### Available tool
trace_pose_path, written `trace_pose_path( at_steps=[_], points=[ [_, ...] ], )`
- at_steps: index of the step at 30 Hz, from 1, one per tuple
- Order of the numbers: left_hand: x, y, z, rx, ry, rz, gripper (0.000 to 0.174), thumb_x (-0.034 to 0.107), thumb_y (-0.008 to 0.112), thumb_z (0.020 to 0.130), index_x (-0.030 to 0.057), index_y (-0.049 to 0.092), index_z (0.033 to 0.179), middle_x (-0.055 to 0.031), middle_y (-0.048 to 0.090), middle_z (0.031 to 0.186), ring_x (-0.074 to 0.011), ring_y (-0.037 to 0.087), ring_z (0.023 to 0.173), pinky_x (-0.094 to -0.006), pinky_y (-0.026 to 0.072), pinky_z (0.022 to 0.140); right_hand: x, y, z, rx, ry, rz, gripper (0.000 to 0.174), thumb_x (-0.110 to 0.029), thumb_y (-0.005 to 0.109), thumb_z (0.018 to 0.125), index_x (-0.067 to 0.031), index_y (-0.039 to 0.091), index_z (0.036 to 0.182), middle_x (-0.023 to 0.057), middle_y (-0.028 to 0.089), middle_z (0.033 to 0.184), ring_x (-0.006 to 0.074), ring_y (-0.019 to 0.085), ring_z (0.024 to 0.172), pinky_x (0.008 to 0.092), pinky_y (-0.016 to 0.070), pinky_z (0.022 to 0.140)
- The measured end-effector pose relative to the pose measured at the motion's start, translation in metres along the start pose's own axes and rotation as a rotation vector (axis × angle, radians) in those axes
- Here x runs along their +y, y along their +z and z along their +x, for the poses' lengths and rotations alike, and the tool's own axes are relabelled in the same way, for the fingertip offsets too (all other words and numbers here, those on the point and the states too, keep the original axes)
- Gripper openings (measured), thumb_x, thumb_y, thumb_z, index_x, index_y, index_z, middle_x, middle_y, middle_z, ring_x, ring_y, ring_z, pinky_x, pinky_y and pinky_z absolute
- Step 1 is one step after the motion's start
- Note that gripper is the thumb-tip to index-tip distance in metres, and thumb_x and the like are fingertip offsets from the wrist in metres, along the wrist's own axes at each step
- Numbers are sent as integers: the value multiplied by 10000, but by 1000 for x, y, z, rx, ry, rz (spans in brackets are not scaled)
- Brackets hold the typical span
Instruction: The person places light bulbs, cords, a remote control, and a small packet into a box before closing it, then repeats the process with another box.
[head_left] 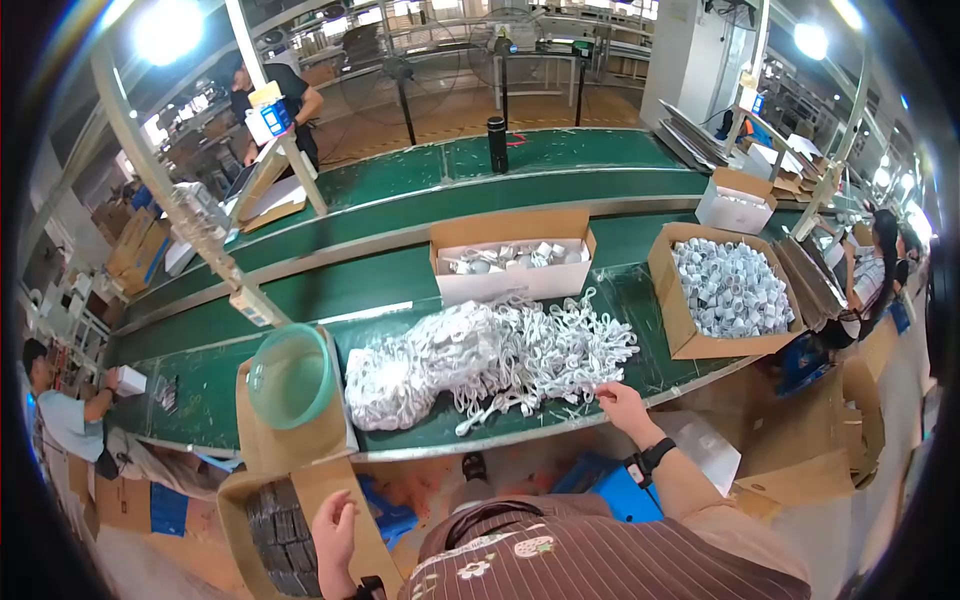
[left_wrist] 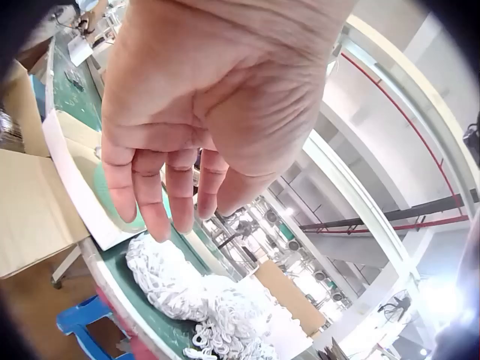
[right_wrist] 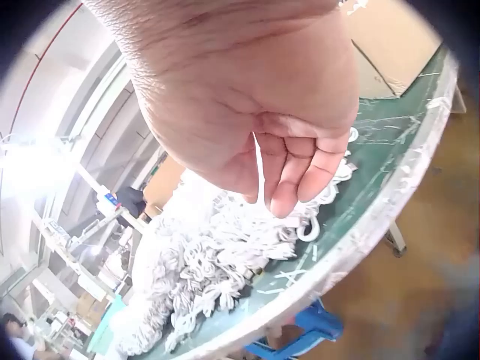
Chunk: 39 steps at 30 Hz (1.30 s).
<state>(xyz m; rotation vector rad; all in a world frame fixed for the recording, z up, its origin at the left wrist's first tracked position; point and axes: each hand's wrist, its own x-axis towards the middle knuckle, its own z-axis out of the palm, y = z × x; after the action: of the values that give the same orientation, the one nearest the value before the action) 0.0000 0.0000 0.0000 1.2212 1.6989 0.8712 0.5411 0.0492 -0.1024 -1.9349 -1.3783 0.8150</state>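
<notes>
Left hand (head_left: 335, 530), seven o'clock off cord heap (head_left: 490, 350): empty, fingers loosely bent. Right hand (head_left: 627, 411), beside heap at four: pinching thin white strip (right_wrist: 260, 176). Probably tying or untying cords; next likely calls for left hand joining. Right wrist view alone shows strip; head view alone shows parts (head_left: 515, 257) inside box (head_left: 515, 284) at twelve.

Right hand (right_wrist: 251, 105) hides part of white cords (right_wrist: 199, 259).
</notes>
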Motion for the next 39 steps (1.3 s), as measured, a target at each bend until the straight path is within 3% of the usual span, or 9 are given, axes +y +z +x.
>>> trace_pose_path(
  at_steps=[6,9,18,21,25,27,31,35,39],
  points=[
    [50,20,149,-81,151,-121,260,11,556,902,-35,587,1157,-64,643,970,-116,613,833,-247,498,729,-57,18,57,150,-20,30,177,-46,607,841,-2,667,1001,47,653,748,84,578,661,242,480,638],
    [75,46,205,-200,201,-31,275,12,562,899,-31,580,1169,-63,643,941,-115,610,822,-246,495,721,-72,9,69,184,17,73,169,-77,610,849,-25,668,998,106,678,822,174,649,729,288,511,681],
    [129,150,317,-318,240,-25,413,81,602,898,-26,506,1285,-86,634,962,-127,609,788,-258,495,694,-68,-65,163,322,37,257,147,-73,641,858,6,653,982,58,660,798,88,604,718,247,483,644],
    [146,186,340,-263,166,-15,475,116,613,898,-28,470,1328,-107,611,1045,-140,611,785,-265,498,690,-84,-75,213,390,-86,171,143,-53,634,851,-11,655,985,66,649,815,115,607,703,254,483,643],
    [123,239,384,-58,186,73,535,196,656,874,-14,479,1333,-117,590,1067,-148,595,814,-286,498,733,-142,-63,259,183,-481,-68,166,-66,604,831,-42,649,989,116,622,895,287,611,778,344,506,697],
    [117,266,396,52,167,38,473,259,670,857,-29,564,1217,-142,598,1016,-196,592,834,-339,492,734,-149,-38,282,111,-689,-142,183,-116,574,853,-59,644,1012,95,622,986,303,599,921,394,500,767],
    [134,280,391,-6,43,190,422,362,648,856,-57,600,879,-242,583,919,-361,549,847,-424,443,770,-181,16,305,28,-736,-58,207,-160,621,843,-53,645,1019,92,626,965,280,619,906,372,509,753],
    [131,275,388,44,-22,231,397,349,617,880,-47,616,897,-228,592,957,-374,554,919,-436,433,822,-182,55,321,-128,-610,-507,214,-189,637,815,-76,639,997,49,627,913,264,638,864,377,517,692],
    [146,271,390,10,-26,311,349,312,592,894,-36,618,908,-217,589,942,-374,549,921,-440,440,831,-173,61,328,73,-554,-279,187,-184,627,811,-118,642,985,68,626,849,263,651,807,380,521,665]
  ],
)
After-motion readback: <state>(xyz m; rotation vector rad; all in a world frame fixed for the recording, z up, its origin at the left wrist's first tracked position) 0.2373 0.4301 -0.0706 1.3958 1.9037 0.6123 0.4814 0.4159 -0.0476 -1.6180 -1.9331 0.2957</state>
